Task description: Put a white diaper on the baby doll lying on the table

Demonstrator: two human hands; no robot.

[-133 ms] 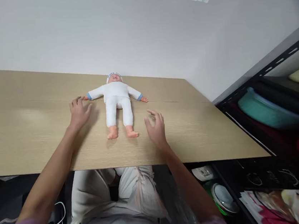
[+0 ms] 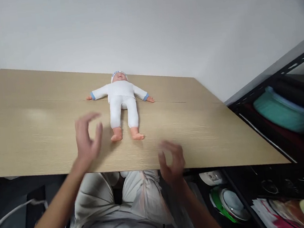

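A baby doll [image 2: 122, 102] in a white suit and cap lies on its back on the wooden table [image 2: 34, 142], arms spread, feet toward me. My left hand [image 2: 87, 141] hovers over the table just left of the doll's feet, fingers apart, holding nothing. My right hand [image 2: 172, 164] is at the table's near edge, right of and below the doll's feet, fingers loosely curled and empty. Neither hand touches the doll.
A white wall [image 2: 131, 28] runs behind the table. A black shelf [image 2: 288, 87] on the right holds a teal container [image 2: 286, 115]. Under the table's right side are a green and white bowl [image 2: 228, 202] and some papers. My lap shows below the table edge.
Both hands have pulled back from beside the doll toward me; the right hand is now at the near table edge. The doll has not moved.
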